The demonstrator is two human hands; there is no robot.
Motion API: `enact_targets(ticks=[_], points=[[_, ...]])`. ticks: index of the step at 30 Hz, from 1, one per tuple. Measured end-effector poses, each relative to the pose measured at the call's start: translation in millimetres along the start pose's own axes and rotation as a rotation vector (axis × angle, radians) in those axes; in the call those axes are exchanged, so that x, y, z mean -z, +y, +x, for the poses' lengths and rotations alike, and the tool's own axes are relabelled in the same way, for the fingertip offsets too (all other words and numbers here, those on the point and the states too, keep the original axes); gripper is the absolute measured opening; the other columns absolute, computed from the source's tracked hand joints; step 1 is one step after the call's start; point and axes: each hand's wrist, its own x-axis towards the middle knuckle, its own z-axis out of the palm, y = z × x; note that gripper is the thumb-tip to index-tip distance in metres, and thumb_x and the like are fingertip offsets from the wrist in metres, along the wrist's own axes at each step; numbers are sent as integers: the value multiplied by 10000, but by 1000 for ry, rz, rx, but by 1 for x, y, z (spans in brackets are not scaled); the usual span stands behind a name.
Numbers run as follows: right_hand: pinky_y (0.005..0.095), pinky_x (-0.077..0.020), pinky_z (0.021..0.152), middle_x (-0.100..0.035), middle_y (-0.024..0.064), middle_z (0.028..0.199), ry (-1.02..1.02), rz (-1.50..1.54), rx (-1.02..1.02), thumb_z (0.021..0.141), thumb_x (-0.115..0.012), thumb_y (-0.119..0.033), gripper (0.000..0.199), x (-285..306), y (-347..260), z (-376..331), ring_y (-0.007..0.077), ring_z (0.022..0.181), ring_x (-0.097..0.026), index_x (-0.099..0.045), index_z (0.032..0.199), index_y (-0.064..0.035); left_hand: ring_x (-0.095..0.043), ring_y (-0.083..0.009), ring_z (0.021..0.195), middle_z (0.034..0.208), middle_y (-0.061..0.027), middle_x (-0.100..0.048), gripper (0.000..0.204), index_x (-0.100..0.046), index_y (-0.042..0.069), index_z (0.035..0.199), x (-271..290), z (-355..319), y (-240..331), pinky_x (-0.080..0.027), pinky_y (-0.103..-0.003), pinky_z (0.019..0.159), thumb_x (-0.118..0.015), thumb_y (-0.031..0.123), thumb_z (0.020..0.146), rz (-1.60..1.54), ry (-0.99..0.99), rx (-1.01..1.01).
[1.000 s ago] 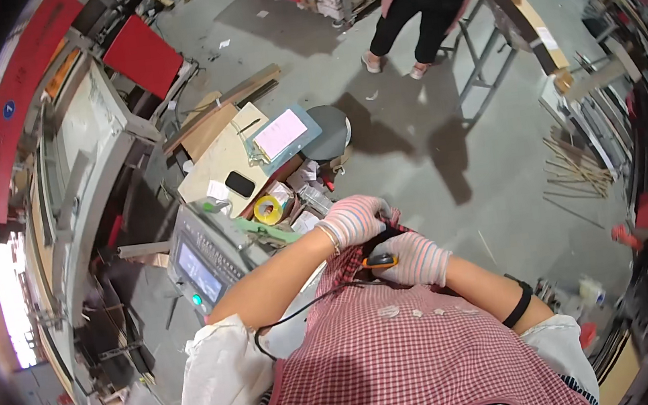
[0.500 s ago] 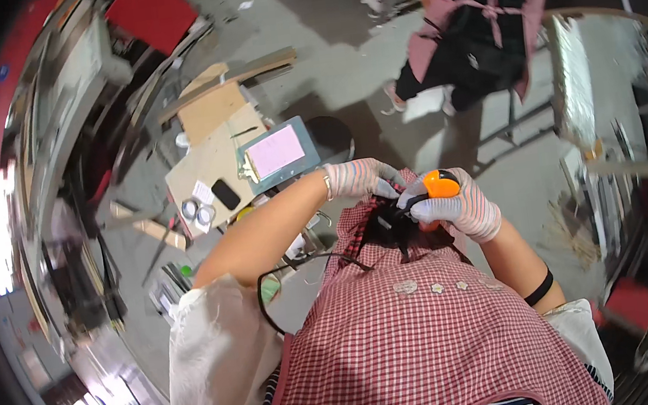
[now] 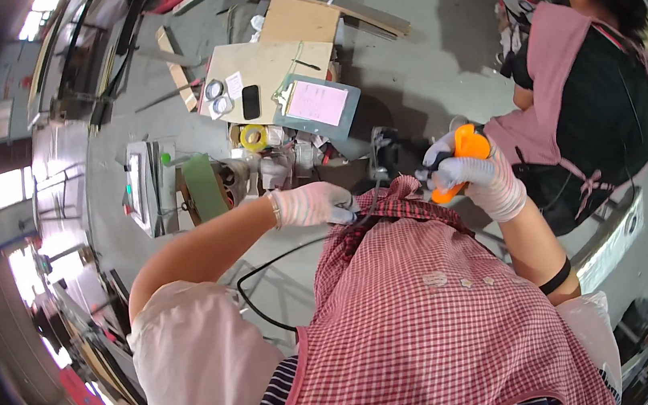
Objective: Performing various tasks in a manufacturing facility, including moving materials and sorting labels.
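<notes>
In my gloved right hand (image 3: pixel 476 172) is an orange-and-black rounded tool (image 3: pixel 469 144), with my fingers wrapped round it; its exact kind is hard to make out. My gloved left hand (image 3: pixel 316 205) pinches the edge of a red-and-white checked apron (image 3: pixel 399 290) that I wear, at its gathered upper fold. The right hand is just beyond the same fold, to the right. A black cable (image 3: pixel 256 274) loops from my left side across the apron toward the fold. Past the fold shows a dark object (image 3: pixel 386 150), too unclear to name.
Ahead stands a low board-topped table (image 3: pixel 250 58) with a phone (image 3: pixel 251 102), tape rolls (image 3: pixel 215 89) and a clipboard (image 3: pixel 347 123). Wooden strips (image 3: pixel 366 15) lie behind it. A co-worker in a pink apron (image 3: pixel 544 86) is close by at the right. A green-topped box (image 3: pixel 204 185) stands left.
The view has turned, so the table and co-worker appear shifted. My hands have drawn apart, and the right one has lifted the orange-and-black tool away from the apron's dark opening.
</notes>
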Motion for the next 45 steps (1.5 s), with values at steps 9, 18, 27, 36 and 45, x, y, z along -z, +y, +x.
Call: enact_targets(ticks=[9, 18, 27, 36, 45], points=[[270, -477, 701, -627, 77, 768, -168, -5, -213, 699, -642, -175, 230, 9, 12, 109, 150, 694, -593, -645, 821, 21, -630, -168, 956, 1090, -97, -644, 394, -543, 32, 1233, 33, 13, -22, -536, -332, 835, -574, 284, 932, -1189, 290, 120], [275, -501, 678, -607, 74, 766, -24, -224, -236, 836, -648, -202, 417, 45, 10, 190, 153, 694, -593, -549, 1166, 33, -654, -189, 775, 922, -127, -681, 246, -656, 48, 1032, 62, 61, -136, -521, -312, 664, -581, 243, 901, -297, 605, 235], [272, -486, 701, -608, 84, 788, 184, 47, -260, 848, -654, -244, 422, 141, -21, 228, 151, 721, -593, -541, 1148, 30, -662, -204, 603, 790, -89, -703, 236, -637, 67, 1084, 35, 99, -188, -537, -340, 551, -515, 206, 937, -833, 437, 868], [255, -474, 757, -655, 79, 898, -275, -749, -374, 795, -666, -245, 386, 193, -104, 294, 156, 774, -606, -633, 1079, 15, -642, -155, 710, 825, -57, -702, 279, -593, 47, 1144, -13, 155, -49, -512, -314, 677, -482, 222, 957, -821, 534, 808], [397, -487, 832, -664, 178, 912, -1290, -1504, -292, 774, -650, -398, 418, 203, -39, 321, 328, 918, -638, -667, 1032, -70, -600, -189, 996, 1248, -129, -573, 282, -605, 25, 1170, 48, 158, 33, -477, -306, 873, -584, 143, 916, -762, 998, 697]])
